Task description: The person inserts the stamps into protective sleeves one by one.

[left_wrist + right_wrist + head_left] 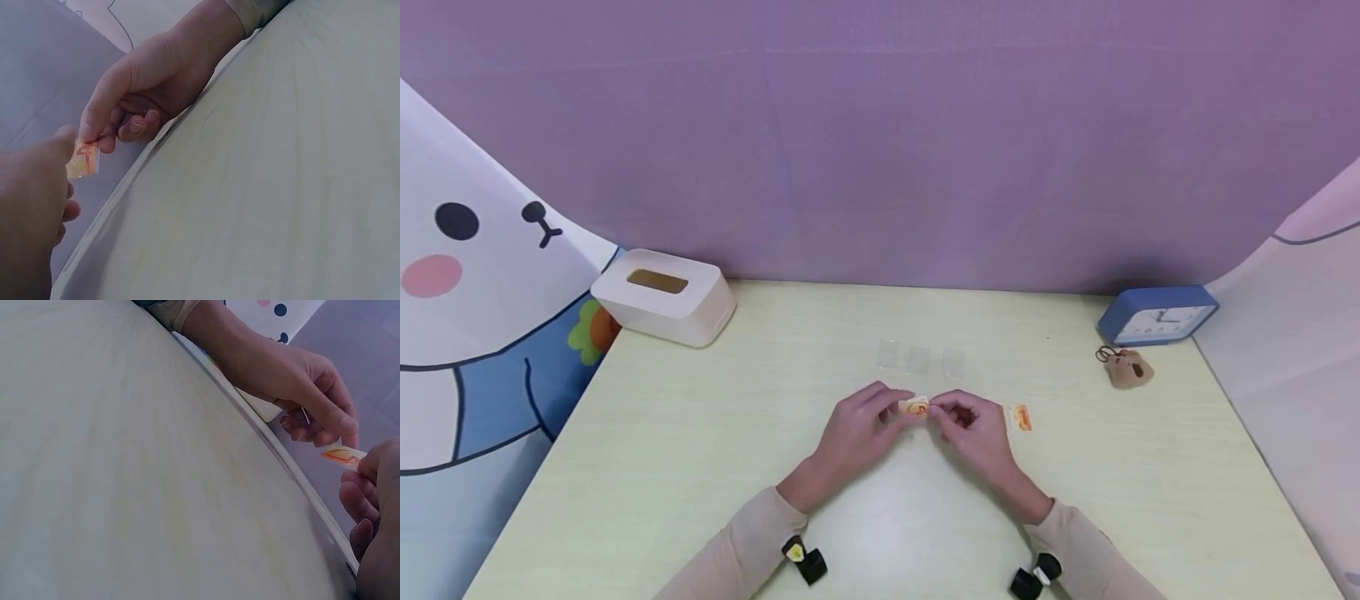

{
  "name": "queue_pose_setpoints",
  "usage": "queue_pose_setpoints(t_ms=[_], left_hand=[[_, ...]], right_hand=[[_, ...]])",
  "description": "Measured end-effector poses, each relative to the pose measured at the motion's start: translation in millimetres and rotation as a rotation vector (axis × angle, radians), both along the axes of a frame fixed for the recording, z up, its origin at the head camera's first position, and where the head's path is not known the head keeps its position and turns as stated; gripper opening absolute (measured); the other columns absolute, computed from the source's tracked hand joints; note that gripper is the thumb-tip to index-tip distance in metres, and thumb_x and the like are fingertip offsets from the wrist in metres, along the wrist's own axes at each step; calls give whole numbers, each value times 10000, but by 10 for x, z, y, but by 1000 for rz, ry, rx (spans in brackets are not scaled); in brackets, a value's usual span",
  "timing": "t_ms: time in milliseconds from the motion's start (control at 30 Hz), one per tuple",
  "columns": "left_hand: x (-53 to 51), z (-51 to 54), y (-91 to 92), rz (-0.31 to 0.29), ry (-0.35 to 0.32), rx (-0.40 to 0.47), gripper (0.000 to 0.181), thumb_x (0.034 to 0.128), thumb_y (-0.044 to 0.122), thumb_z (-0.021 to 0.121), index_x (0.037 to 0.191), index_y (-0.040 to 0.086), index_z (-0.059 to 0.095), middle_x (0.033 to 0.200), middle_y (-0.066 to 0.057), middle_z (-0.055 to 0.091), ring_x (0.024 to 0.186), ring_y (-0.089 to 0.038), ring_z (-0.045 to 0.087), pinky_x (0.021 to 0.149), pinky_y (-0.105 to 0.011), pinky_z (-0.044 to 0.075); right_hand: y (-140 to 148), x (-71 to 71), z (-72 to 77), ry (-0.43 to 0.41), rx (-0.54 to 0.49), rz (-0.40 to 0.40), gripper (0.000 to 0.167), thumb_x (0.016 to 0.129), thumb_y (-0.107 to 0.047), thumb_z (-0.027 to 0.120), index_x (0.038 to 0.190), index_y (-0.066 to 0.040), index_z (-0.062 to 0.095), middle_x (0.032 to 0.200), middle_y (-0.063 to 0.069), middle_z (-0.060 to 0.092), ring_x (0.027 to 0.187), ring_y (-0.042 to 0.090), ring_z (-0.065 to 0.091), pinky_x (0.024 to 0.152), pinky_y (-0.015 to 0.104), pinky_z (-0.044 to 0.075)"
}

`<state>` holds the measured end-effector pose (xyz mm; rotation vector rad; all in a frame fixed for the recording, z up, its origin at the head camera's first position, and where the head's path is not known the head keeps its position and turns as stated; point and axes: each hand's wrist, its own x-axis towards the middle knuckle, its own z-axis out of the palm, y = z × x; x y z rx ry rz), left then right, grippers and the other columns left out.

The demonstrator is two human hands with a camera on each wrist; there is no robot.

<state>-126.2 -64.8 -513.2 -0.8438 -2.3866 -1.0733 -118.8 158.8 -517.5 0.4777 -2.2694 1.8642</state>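
Both hands meet over the middle of the table around a small clear-edged piece with orange print; its exact kind is too small to tell. The left hand pinches its left end between thumb and fingertips. At the other end, the thumb and forefinger of the right hand grip it, the remaining fingers curled in. In the left wrist view the printed piece spans both thumbs. The right wrist view shows it, the orange piece, slightly tilted, partly hidden by fingers. Just right of the right hand lies a similar orange-printed piece.
Beyond the hands, three clear rectangles lie in a row: left, middle, right. A white tissue box stands back left. A blue clock and a brown keychain toy are back right.
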Motion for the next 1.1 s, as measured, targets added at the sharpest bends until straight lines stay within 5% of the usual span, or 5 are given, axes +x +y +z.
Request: queue_pose_setpoints(t_ms=[200, 600, 833, 1100], left_hand=[[27, 24, 17, 25, -146, 112, 104, 1039, 171, 806, 1090, 88, 841, 940, 22, 721, 742, -57, 609, 639, -212, 541], [16, 19, 45, 22, -393, 206, 49, 1000, 171, 852, 1029, 132, 847, 863, 93, 759, 700, -51, 622, 650, -254, 558], [10, 28, 36, -7, -426, 201, 57, 997, 163, 853, 1006, 108, 841, 865, 80, 776, 707, -50, 637, 649, -246, 558], [-37, 36, -59, 25, -448, 244, 56, 985, 172, 871, 993, 127, 839, 873, 73, 787, 734, -65, 665, 682, -245, 566]], right_hand=[[-10, -2, 4, 37, 56, -48, 73, 962, 19, 838, 1003, -39, 854, 780, 89, 751, 636, 47, 550, 565, 185, 469], [-21, 2, 22, 106, 103, -66, 131, 960, 36, 832, 1033, -66, 866, 837, 50, 777, 626, 50, 553, 554, 188, 464], [-19, 4, 11, 91, 91, -76, 153, 950, 34, 841, 1042, -86, 861, 860, 40, 780, 607, 46, 550, 543, 190, 458], [0, 5, 39, 57, 104, -89, 169, 946, 24, 854, 1061, -99, 855, 886, 25, 775, 603, 57, 535, 551, 186, 439]])
